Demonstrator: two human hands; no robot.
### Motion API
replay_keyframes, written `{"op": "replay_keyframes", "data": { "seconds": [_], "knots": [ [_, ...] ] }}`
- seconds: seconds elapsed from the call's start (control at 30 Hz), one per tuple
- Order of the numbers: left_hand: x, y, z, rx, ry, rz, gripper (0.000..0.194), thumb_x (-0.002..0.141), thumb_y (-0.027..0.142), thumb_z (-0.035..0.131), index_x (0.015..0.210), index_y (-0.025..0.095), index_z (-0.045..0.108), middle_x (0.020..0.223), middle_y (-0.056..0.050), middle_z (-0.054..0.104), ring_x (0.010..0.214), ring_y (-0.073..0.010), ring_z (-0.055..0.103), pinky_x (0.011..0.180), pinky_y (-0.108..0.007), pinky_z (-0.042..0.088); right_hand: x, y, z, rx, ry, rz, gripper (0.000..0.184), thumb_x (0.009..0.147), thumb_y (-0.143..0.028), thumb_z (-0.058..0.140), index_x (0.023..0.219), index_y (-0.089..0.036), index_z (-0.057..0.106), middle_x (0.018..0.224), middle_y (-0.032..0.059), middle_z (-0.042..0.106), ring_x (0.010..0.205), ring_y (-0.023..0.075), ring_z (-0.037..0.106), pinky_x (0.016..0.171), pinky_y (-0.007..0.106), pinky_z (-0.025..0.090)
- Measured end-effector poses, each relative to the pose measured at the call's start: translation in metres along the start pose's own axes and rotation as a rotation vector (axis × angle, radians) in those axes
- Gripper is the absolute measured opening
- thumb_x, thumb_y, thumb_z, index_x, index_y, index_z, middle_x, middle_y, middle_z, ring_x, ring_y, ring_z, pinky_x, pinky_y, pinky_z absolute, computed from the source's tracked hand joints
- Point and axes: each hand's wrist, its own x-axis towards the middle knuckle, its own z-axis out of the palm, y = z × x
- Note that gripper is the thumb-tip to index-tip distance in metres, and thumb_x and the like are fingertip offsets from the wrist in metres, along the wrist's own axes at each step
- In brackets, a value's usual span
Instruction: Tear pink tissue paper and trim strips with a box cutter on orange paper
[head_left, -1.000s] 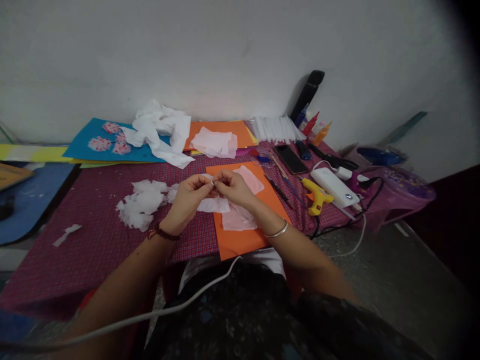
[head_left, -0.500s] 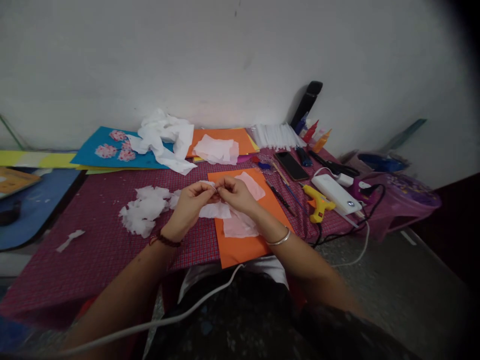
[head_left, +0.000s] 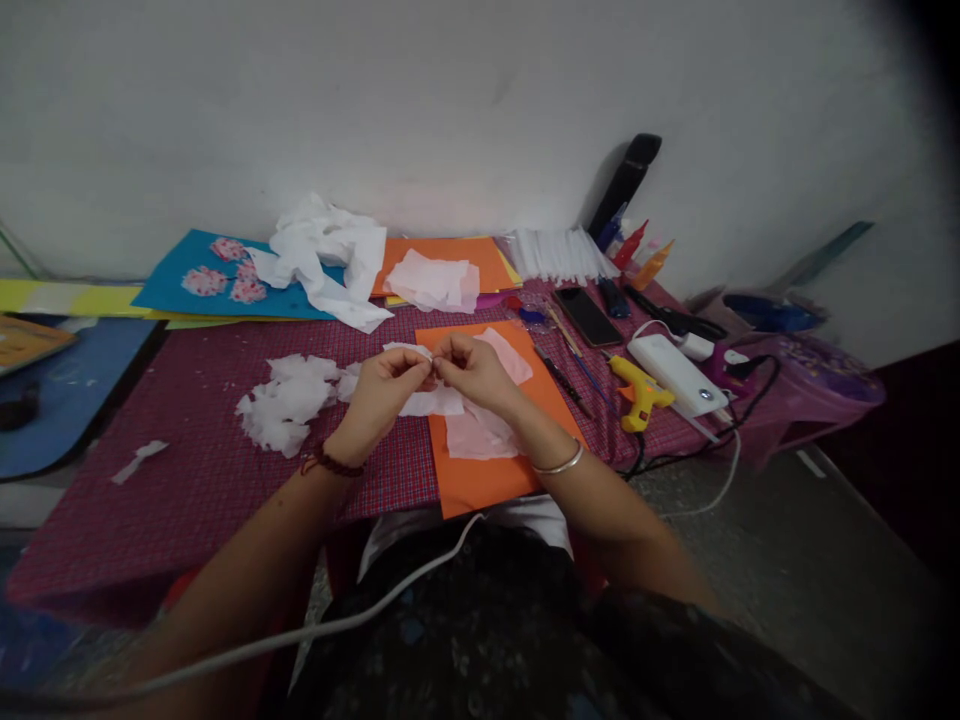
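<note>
Hands: left hand (head_left: 379, 398) and right hand (head_left: 478, 378) pinched closed, tips meeting; can't tell what's gripped. Thin white paper strip (head_left: 433, 403) below, overlapping flat orange sheet (head_left: 466, 489); crumpled white paper pile (head_left: 289, 402) beside.

A checked cloth-covered table (head_left: 195, 400) carries orange sheets (head_left: 465, 490) and white tissue (head_left: 289, 400).
</note>
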Motion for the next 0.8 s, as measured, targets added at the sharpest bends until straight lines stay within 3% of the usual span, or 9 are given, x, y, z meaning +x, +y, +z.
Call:
{"op": "replay_keyframes", "data": {
  "seconds": [0.13,0.23,0.5,0.8],
  "knots": [
    [0.0022,-0.0041,-0.0033,0.142,0.024,0.050,0.012,0.070,0.029,0.073,0.068,0.017,0.070,0.061,0.003,0.060,0.052,-0.0083,0.050,0.047,-0.019,0.041,-0.0001,0.0013,-0.0002,0.009,-0.016,-0.033,0.010,0.083,-0.030,0.058,0.079,-0.022,0.054,0.070,-0.0033,0.054,0.063,0.0128,0.051,0.059,0.029,0.039],
    [0.0027,-0.0060,-0.0050,0.233,0.040,0.100,0.014,0.072,0.030,0.071,0.065,0.018,0.068,0.057,0.004,0.056,0.050,-0.0086,0.046,0.046,-0.021,0.035,-0.0006,0.0001,0.0002,0.004,-0.033,-0.003,0.008,0.083,-0.027,0.057,0.078,-0.022,0.054,0.068,-0.0041,0.053,0.061,0.0119,0.050,0.058,0.028,0.038],
    [-0.0020,-0.0041,-0.0022,0.316,0.098,0.154,0.008,0.074,0.025,0.068,0.076,0.020,0.075,0.067,0.001,0.066,0.063,-0.0139,0.057,0.061,-0.026,0.044,-0.0006,-0.0016,0.0004,-0.052,0.066,0.017,0.007,0.081,-0.025,0.058,0.075,-0.022,0.055,0.068,-0.0030,0.056,0.064,0.0125,0.050,0.061,0.028,0.039],
    [-0.0006,-0.0038,-0.0010,0.363,0.128,0.207,0.009,0.074,0.025,0.070,0.067,0.020,0.067,0.068,0.000,0.067,0.064,-0.0147,0.057,0.063,-0.027,0.044,-0.0008,0.0004,0.0032,-0.097,0.063,0.019,0.009,0.082,-0.023,0.060,0.075,-0.022,0.055,0.069,-0.0038,0.057,0.063,0.0118,0.050,0.064,0.028,0.040]
  ]
}}
